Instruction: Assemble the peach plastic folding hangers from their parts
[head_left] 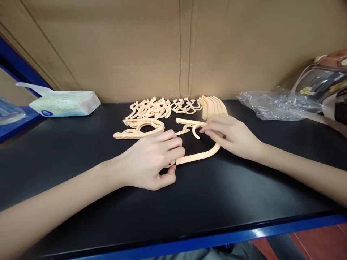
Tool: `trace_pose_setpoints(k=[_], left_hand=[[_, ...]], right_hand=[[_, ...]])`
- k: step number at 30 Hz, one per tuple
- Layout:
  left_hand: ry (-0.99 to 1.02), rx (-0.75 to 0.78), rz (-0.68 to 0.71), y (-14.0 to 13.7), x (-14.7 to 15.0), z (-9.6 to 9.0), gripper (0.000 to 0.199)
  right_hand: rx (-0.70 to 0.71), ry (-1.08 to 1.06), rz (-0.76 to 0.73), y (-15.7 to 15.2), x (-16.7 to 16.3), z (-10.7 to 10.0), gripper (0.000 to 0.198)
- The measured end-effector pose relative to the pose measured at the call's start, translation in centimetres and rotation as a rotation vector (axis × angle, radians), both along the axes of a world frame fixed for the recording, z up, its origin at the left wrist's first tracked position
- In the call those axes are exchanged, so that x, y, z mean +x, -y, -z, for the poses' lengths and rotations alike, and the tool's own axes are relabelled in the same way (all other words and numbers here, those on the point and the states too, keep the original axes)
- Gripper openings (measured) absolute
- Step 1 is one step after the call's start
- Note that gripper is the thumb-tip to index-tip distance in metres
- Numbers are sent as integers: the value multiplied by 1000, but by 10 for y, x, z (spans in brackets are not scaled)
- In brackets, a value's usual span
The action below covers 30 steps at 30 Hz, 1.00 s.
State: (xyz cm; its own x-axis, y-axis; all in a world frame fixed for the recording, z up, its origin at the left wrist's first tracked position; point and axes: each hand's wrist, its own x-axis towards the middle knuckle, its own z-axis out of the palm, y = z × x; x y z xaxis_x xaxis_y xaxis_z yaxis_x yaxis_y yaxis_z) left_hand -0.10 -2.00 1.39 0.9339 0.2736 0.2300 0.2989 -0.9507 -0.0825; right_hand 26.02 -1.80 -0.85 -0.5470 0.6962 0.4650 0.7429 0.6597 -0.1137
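My left hand (pixel 154 159) is closed on one end of a peach plastic folding hanger (pixel 199 156), close to a small pivot hole. The hanger's curved arm runs right from my fingers and bends up under my right hand (pixel 231 137). My right fingers are closed on a second straight hanger piece (pixel 187 121) with a small hook below it; their fingertips partly cover it. Just behind my left hand lie stacked folding hangers (pixel 130 134). Farther back are a pile of loose curved hanger parts (pixel 151 109), several hooks (pixel 187 105) and a row of hanger arms (pixel 213 106).
A tissue pack (pixel 67 103) lies at the back left of the black tabletop (pixel 173 220). Crumpled clear plastic (pixel 276 104) and a transparent bag (pixel 320 81) are at the back right. Brown cardboard (pixel 121 47) stands behind. A blue edge (pixel 217 236) borders the front.
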Motion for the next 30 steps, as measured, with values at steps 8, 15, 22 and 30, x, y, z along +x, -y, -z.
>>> trace_pose_setpoints(k=[8,15,22,30], left_hand=[[9,-16,30,0,0,-1,12],[20,19,44,0,0,2,14],[118,-50,-28,-4,-2,7,24],[247,-302,-169,-4,0,13,30]], right_hand=[[-67,6,80,0,2,1,27],[-117,50,142,-1,1,0,27],[-109,94,171,0,0,0,28],[-116,130,200,2,-1,-1,26]])
